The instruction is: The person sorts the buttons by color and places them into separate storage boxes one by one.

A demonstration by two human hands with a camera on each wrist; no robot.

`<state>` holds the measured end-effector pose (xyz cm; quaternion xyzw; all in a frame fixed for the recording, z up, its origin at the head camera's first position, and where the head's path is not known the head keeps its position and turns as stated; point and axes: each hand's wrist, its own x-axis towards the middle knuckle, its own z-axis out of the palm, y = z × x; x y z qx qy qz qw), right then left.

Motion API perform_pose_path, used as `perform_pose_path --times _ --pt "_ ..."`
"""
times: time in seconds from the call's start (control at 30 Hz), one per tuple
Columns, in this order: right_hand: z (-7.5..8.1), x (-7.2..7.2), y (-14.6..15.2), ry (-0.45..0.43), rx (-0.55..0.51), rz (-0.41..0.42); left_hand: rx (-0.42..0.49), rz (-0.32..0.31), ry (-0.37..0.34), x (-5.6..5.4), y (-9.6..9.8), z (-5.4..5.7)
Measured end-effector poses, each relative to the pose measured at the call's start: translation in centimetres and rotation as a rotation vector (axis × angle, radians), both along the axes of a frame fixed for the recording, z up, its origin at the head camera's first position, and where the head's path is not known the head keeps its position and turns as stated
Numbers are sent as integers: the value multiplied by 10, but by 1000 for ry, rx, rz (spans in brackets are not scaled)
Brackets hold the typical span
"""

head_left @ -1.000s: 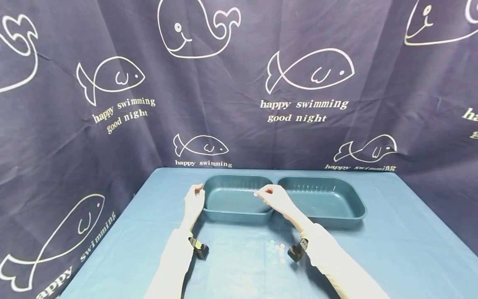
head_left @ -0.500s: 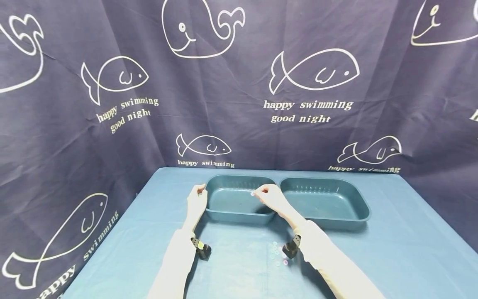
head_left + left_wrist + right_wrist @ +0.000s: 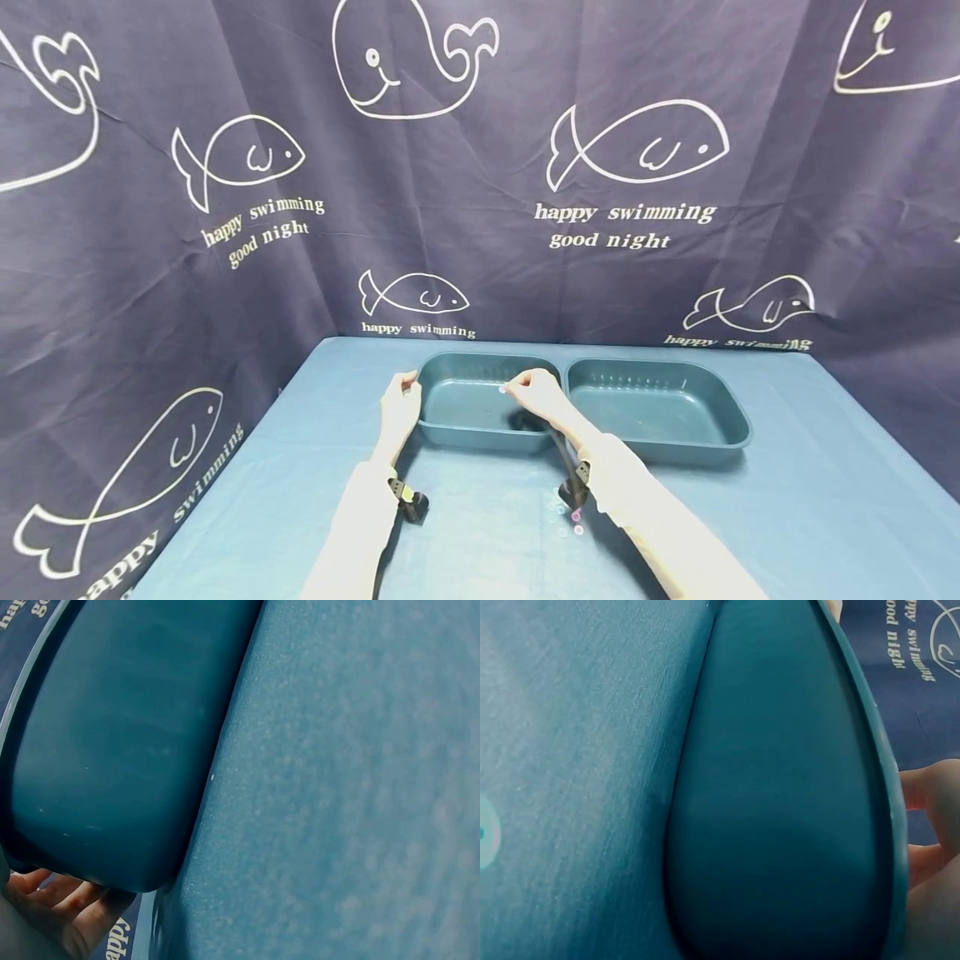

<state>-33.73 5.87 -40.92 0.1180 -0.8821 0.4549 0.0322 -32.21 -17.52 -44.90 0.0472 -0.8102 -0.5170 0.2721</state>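
Observation:
In the head view, my right hand (image 3: 538, 393) is over the right part of the left green-blue bin (image 3: 480, 435). Thumb and forefinger pinch a small pale round bead (image 3: 503, 389) above the bin's inside. My left hand (image 3: 401, 408) rests against the outer left end of that same bin, near its rim. The left wrist view shows several fingers (image 3: 79, 900) touching the end wall; the thumb is hidden there. On the cloth beside the right wrist lie several small beads, among them a pink bead (image 3: 577, 530).
A second bin (image 3: 697, 454) of the same kind stands right beside the left one. Blue cloth (image 3: 480, 533) covers the table. A dark curtain (image 3: 480, 200) with white fish hangs close behind. Each wrist wears a small black camera.
My right hand has moved a little left over the left bin, still pinching the bead. The left hand stays at the bin's end. The head view has turned slightly left.

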Motion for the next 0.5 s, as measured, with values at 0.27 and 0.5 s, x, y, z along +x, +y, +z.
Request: perform_pose_path --times 0.27,0.5 --pt "-2 -5 -4 -19 22 -18 -17 -13 32 -2 2 -1" --pt "-5 -9 -7 -20 32 -15 -5 -6 33 1 0 -1"
